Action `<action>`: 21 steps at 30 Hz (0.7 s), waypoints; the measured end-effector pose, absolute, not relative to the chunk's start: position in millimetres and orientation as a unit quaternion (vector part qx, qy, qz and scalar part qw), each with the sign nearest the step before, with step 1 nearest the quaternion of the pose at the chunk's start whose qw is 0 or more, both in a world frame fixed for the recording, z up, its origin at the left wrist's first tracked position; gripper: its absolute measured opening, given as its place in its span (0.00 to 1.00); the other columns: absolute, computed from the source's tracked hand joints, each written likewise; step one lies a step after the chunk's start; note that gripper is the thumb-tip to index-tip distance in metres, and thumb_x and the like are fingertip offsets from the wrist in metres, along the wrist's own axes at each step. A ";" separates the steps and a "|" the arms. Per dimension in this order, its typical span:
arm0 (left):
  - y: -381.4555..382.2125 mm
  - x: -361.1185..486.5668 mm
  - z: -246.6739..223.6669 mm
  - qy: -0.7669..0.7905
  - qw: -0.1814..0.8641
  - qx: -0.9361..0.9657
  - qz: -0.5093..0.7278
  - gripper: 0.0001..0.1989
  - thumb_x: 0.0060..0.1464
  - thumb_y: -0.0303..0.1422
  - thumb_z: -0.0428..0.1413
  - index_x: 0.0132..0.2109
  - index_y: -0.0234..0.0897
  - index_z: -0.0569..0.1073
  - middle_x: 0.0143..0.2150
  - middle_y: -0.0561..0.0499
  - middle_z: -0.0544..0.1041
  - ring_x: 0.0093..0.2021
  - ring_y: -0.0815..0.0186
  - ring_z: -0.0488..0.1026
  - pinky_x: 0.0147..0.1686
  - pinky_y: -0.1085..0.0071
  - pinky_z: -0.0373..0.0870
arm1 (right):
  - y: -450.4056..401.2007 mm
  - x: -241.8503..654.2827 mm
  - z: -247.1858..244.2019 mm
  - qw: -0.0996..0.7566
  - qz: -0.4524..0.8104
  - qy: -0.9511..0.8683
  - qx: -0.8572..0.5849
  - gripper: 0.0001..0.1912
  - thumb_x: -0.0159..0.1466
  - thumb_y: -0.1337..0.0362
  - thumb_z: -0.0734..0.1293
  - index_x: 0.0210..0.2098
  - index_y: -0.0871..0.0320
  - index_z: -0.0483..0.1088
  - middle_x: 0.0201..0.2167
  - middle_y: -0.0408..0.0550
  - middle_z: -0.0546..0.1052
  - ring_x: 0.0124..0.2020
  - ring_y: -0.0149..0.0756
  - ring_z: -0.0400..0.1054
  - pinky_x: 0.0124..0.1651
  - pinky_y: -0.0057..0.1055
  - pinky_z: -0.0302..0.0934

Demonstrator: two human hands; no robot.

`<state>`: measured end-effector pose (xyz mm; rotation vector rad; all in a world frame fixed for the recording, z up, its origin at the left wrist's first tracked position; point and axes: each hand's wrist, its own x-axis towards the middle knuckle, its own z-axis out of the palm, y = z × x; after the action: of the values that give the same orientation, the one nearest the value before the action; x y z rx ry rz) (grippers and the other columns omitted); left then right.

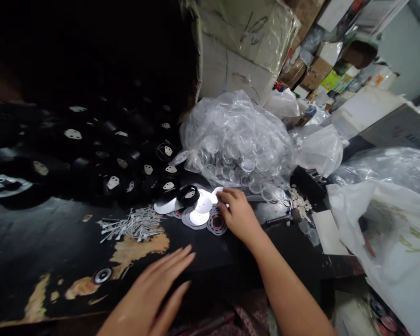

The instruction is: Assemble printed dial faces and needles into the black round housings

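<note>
My left hand (157, 289) is held above the front of the dark table, fingers stretched out and thumb apart, with nothing in it. My right hand (240, 217) reaches to a pile of shiny white discs (200, 215), its bent fingers closed at the edge of a white disc (216, 194). Under and beside the pile lie printed ring-patterned discs (217, 223). A round black cap-like part (188, 196) rests on the left of the pile. Left of that is a heap of thin grey metal pins (135, 225).
Many black round parts with pale metal plates (114, 182) crowd the left back. A clear plastic bag of transparent round covers (241, 144) stands behind the discs. A screwdriver-like tool (279, 220), small pale pieces (300, 203) and a white bag (388, 261) are at right.
</note>
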<state>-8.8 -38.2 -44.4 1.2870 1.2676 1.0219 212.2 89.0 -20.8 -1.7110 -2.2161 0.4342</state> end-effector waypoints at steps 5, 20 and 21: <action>2.6 42.0 -53.0 0.456 0.397 0.692 0.395 0.21 0.58 0.35 0.59 0.58 0.48 0.78 0.64 0.51 0.73 0.68 0.49 0.63 0.71 0.54 0.47 | 85.8 211.5 -3.4 0.205 0.157 -0.786 -0.561 0.14 0.69 0.67 0.64 0.51 0.57 0.76 0.52 0.51 0.79 0.55 0.37 0.71 0.60 0.34 0.63; 26.0 35.9 -93.4 0.418 -0.092 0.825 0.368 0.21 0.69 0.39 0.43 0.63 0.39 0.67 0.61 0.49 0.76 0.58 0.58 0.75 0.48 0.58 0.79 | 243.1 193.7 71.9 0.164 0.029 -0.689 -0.705 0.17 0.72 0.61 0.59 0.39 0.61 0.77 0.40 0.57 0.81 0.45 0.44 0.75 0.49 0.37 0.66; 26.7 36.5 -97.0 0.417 -0.090 0.825 0.370 0.21 0.69 0.40 0.43 0.63 0.39 0.67 0.61 0.49 0.76 0.58 0.57 0.76 0.47 0.58 0.80 | 244.4 190.7 65.9 0.148 0.035 -0.694 -0.704 0.14 0.71 0.60 0.62 0.38 0.61 0.77 0.38 0.55 0.81 0.42 0.42 0.76 0.48 0.37 0.67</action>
<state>36.5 26.7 -97.0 2.7529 1.3910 1.2343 190.7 244.4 65.9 -2.0254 -1.9952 0.1007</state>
